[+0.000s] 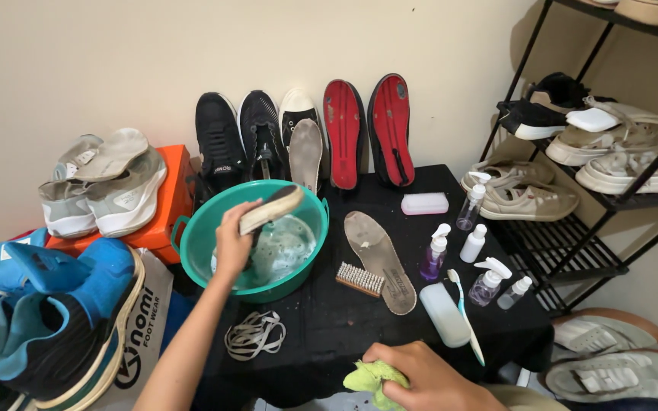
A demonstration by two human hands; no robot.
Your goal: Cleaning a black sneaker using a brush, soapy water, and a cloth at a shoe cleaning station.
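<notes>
Black-covered table (344,320) against a cream wall, shoes lined up behind. Left hand (231,245) closed around a brush (269,210), held over the green basin (196,243) (soapy water inside). Right hand (420,374) clenched on a green cloth (367,378) at the table's near edge. Insole (378,259) lies just beside the basin.

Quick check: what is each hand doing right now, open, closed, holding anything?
Left hand: closed on a brush over the green basin.
Right hand: closed on a yellow-green cloth.
</notes>
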